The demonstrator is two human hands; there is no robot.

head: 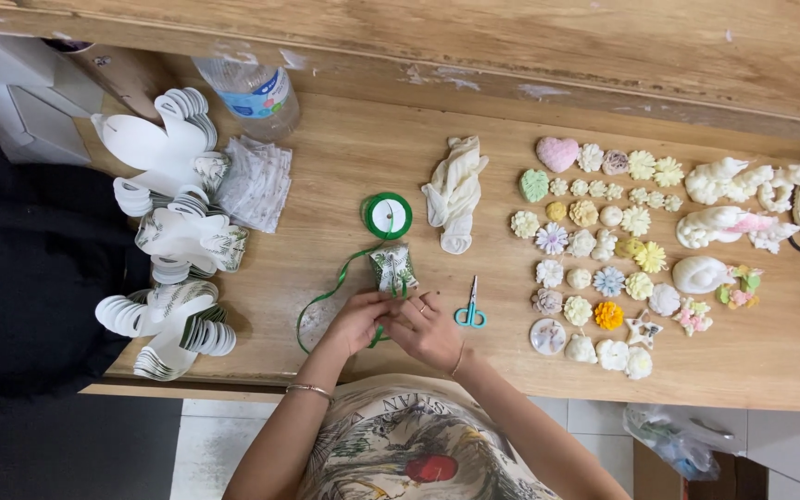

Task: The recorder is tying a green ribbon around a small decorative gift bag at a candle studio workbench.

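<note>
**Two hands tie a ribbon on a little bag**

A long wooden table (326,176) fills the view, with a pale tiled floor below its near edge. The left hand (356,319) and the right hand (428,329) sit close together near that edge. Their fingers are curled in tight and pinch a thin green ribbon (321,298). The ribbon goes around a small leafy bag (393,268), which stands just past the fingertips and touches them. What is inside the bag cannot be seen.

Farther out from the fingers lies the ribbon roll (388,215), round and green with a white middle. The ribbon loops away from the left hand's fingers toward the table edge. Just beside the right hand's fingers lie small scissors (470,313) with blue-green handles. A crumpled cream cloth (456,193) lies beyond them.

Well past the right hand's fingers, many little flower shapes (594,250) sit in rows, and a pink heart (557,154) is with them. Well past the left hand's fingers are stacks of white paper cutouts (173,231). Far out stands a clear plastic bottle (252,93); only part of it shows.
</note>
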